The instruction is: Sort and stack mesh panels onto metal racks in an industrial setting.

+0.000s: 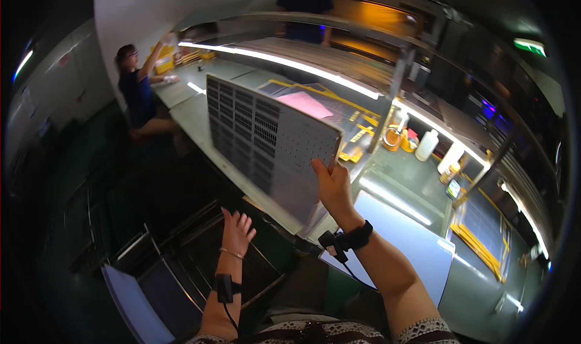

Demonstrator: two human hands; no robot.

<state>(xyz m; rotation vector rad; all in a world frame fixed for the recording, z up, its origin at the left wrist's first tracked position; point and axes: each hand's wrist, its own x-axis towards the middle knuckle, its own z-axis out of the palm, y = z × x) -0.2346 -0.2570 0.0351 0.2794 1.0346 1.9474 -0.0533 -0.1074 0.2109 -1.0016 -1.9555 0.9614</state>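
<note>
- Perforated metal panel [266, 141], grey and rectangular with rows of small vent grids, is held up on edge in front of me, above the near edge of the worktop [200, 123].
- My right hand [331, 185] is clamped on the panel's lower right corner, thumb on the near face, fingers hidden behind it; a black strap with a small sensor sits on that wrist.
- My left hand [237, 230] is free and empty, fingers spread apart, hovering low over the dark metal rack [200, 253] beside my knees, well apart from the panel; it wears a thin bracelet and a black strap lower on the forearm.
- A bluish flat sheet [136, 307] leans at the lower left, next to the rack.
- A pale blue-grey mat [411, 241] lies on the worktop just right of my right forearm.
- Beyond the panel, a pink sheet [305, 104] lies on a dark mat bordered with yellow tape.
- To the right, near an upright post, stand a white bottle [426, 144] and a roll of tape [393, 138].
- A long light bar [284, 62] runs above the worktop.
- At the far left end a seated person in dark blue [136, 90] reaches one arm upward.
- Another person in a dark top [305, 8] stands behind the worktop at the far side.
</note>
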